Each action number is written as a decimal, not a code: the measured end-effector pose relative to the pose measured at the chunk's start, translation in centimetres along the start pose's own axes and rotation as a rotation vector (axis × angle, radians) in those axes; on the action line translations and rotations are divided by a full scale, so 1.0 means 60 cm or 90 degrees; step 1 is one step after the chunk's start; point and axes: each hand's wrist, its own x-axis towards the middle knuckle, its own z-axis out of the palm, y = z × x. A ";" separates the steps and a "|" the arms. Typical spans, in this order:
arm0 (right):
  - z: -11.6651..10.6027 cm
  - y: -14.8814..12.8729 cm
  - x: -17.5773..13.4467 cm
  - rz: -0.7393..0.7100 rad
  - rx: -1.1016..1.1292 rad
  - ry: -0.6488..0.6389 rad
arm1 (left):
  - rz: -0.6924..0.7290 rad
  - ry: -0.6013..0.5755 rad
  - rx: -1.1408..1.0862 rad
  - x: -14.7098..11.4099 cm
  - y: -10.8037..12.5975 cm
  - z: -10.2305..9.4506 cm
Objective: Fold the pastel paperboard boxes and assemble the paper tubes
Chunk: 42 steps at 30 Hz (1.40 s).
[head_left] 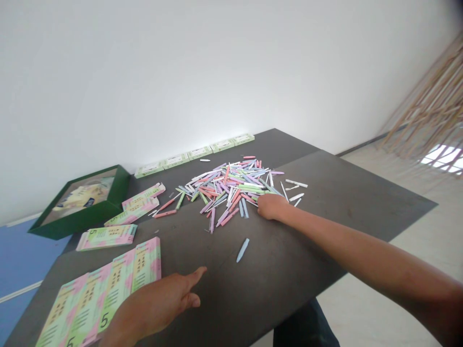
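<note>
A heap of pastel pens [226, 185] in pink, green, lilac, blue and white covers the middle of the dark table. My right hand [273, 206] is at the heap's right front edge, its fingers curled down among the pens; what they grip is hidden. Nearer to me, a single light blue pen [242, 250] lies apart from the others. My left hand [171, 298] hovers over the table's front left, index finger stretched out and thumb apart, with nothing in it. Beside it lies a row of pink and green printed packs [117, 279].
A green box [77, 221] with plastic bags [85, 196] inside stands at the left. More pink and green packs [108, 236] lie before it. Pale green boxes [198, 152] line the wall. The dark table [347, 193] ends at a corner on the right.
</note>
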 end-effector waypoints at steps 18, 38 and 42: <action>0.044 0.050 -0.111 -0.152 -0.070 -0.003 | -0.006 -0.011 -0.002 -0.001 -0.004 0.006; 0.025 -0.035 -0.042 -0.252 -0.117 -0.003 | -0.002 -0.006 -0.014 -0.007 -0.009 0.008; 0.012 -0.037 -0.030 -0.279 -0.118 0.005 | -0.007 0.002 -0.006 -0.011 -0.014 0.013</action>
